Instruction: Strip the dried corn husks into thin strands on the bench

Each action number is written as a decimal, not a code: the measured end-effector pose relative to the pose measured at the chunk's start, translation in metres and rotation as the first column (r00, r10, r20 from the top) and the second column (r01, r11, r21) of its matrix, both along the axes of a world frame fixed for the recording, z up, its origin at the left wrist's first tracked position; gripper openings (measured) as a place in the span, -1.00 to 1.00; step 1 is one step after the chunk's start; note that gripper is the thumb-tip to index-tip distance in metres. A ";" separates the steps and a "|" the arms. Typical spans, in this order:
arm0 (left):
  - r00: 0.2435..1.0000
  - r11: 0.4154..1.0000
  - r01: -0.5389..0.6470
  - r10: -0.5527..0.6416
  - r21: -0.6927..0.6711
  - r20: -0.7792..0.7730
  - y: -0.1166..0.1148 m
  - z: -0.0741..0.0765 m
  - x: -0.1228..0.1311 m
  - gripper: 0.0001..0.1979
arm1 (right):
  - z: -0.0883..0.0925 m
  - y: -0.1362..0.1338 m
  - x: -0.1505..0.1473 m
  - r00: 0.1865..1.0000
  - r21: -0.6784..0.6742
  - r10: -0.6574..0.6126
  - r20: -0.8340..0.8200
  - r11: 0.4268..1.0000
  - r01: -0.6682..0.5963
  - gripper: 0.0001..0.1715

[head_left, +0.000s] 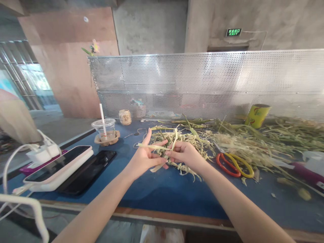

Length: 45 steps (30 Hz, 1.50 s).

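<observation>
Above the blue tabletop my two hands meet over a heap of pale, shredded dried plant strips (197, 143). A flat pale-yellow leaf strip (154, 146) runs between them. My left hand (143, 158) has one finger raised, while its other fingers and thumb close about the strip. My right hand (186, 155) pinches the strip's right part between thumb and fingers, where another narrow strip (175, 139) stands up. To the right of my right hand lie scissors (229, 165) with one red and one yellow handle loop; their blades are partly covered by plant fibres.
A black phone (87, 172), a white-cased phone (59, 167) and a purple power strip (27, 168) with cables lie left. Behind them stands a clear cup with a straw (105, 128). A yellow can (257, 115) stands back right before the perforated metal screen (177, 77).
</observation>
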<state>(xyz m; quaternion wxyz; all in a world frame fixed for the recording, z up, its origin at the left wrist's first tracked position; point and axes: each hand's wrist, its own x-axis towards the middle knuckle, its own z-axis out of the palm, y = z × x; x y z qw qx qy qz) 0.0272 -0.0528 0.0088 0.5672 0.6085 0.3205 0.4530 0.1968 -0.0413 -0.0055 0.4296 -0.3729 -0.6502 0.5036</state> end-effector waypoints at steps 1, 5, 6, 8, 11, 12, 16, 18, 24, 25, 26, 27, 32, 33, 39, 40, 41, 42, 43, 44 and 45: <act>1.000 1.000 0.012 -0.012 -0.023 0.015 -0.001 0.000 -0.001 0.19 | 0.000 0.000 0.000 1.000 -0.007 -0.001 -0.001 1.000 0.001 -0.68; 0.998 0.996 0.039 -0.034 -0.086 0.061 -0.003 0.000 -0.002 0.19 | -0.001 0.002 0.001 0.999 -0.038 -0.006 -0.050 0.999 0.004 -0.65; 0.998 0.996 0.035 -0.030 -0.084 0.059 -0.003 0.000 -0.002 0.20 | -0.002 0.002 0.001 0.998 -0.042 -0.002 -0.068 0.999 -0.001 -0.65; 0.999 0.997 0.025 -0.022 -0.073 0.045 -0.003 0.001 -0.001 0.22 | -0.002 0.004 0.001 0.994 -0.040 0.032 -0.109 0.999 -0.037 -0.65; 1.000 0.999 -0.004 0.005 -0.047 0.021 -0.001 0.002 -0.001 0.23 | 0.000 0.004 0.002 0.977 0.011 0.107 -0.184 0.994 -0.107 -0.70; 1.000 0.999 -0.014 0.015 -0.037 0.020 -0.001 0.002 -0.001 0.23 | 0.001 0.004 0.002 0.974 0.031 0.113 -0.198 0.994 -0.109 -0.72; 0.999 1.000 0.006 -0.006 -0.007 0.042 0.000 -0.001 -0.001 0.12 | 0.002 0.002 0.002 0.982 0.049 0.065 -0.175 0.997 -0.057 -0.68; 0.999 1.000 0.001 -0.001 0.003 0.055 0.000 -0.004 -0.001 0.05 | 0.001 0.001 0.000 0.987 0.061 0.054 -0.149 0.997 -0.045 -0.67; 0.998 0.996 -0.055 0.054 0.065 0.021 0.002 -0.007 0.004 -0.01 | 0.000 0.000 -0.003 0.994 0.079 0.040 -0.103 0.996 -0.032 -0.76; 0.998 0.995 -0.066 0.064 0.078 0.017 0.002 -0.007 0.004 -0.02 | 0.000 0.000 -0.002 0.996 0.068 0.024 -0.084 0.998 -0.018 -0.76; 0.998 0.994 -0.068 0.067 0.083 0.010 0.002 -0.007 0.005 -0.02 | 0.000 0.001 -0.002 0.999 0.072 0.007 -0.052 0.997 -0.003 -0.75; 0.998 0.994 -0.064 0.064 0.083 0.004 0.002 -0.007 0.005 -0.03 | 0.000 0.002 -0.001 1.000 0.095 -0.015 -0.013 0.995 0.016 -0.73; 0.998 0.997 -0.065 0.065 0.033 -0.023 0.004 -0.010 0.009 -0.06 | -0.001 0.004 0.001 0.983 0.300 -0.169 0.070 0.944 0.140 -0.73; 0.997 0.998 -0.064 0.064 0.022 -0.030 0.004 -0.010 0.009 -0.06 | -0.002 0.004 0.000 0.979 0.317 -0.199 0.053 0.933 0.173 -0.76; 0.994 0.987 0.108 -0.110 -0.120 -0.002 0.008 -0.014 0.010 -0.11 | -0.007 0.005 -0.004 0.963 0.294 -0.270 -0.009 0.919 0.261 -0.84; 0.994 0.985 0.112 -0.111 -0.135 0.010 0.008 -0.015 0.010 -0.11 | -0.007 0.006 -0.003 0.963 0.300 -0.268 0.014 0.920 0.252 -0.83; 0.995 0.984 0.103 -0.102 -0.146 0.019 0.008 -0.016 0.010 -0.12 | -0.007 0.006 -0.003 0.964 0.313 -0.259 0.057 0.922 0.229 -0.81; 0.996 0.983 0.089 -0.085 -0.159 0.030 0.008 -0.016 0.010 -0.12 | -0.007 0.007 -0.001 0.959 0.341 -0.263 0.109 0.916 0.213 -0.79; 0.997 0.981 0.074 -0.067 -0.179 0.046 0.008 -0.017 0.009 -0.11 | -0.006 0.006 0.000 0.941 0.391 -0.298 0.159 0.894 0.217 -0.80; 0.997 0.977 0.054 -0.039 -0.208 0.074 0.008 -0.018 0.008 -0.10 | -0.005 0.005 0.001 0.909 0.472 -0.370 0.190 0.846 0.246 -0.83; 0.994 0.969 0.034 -0.008 -0.243 0.109 0.009 -0.018 0.007 -0.08 | -0.004 0.003 0.002 0.864 0.581 -0.466 0.192 0.763 0.282 -0.87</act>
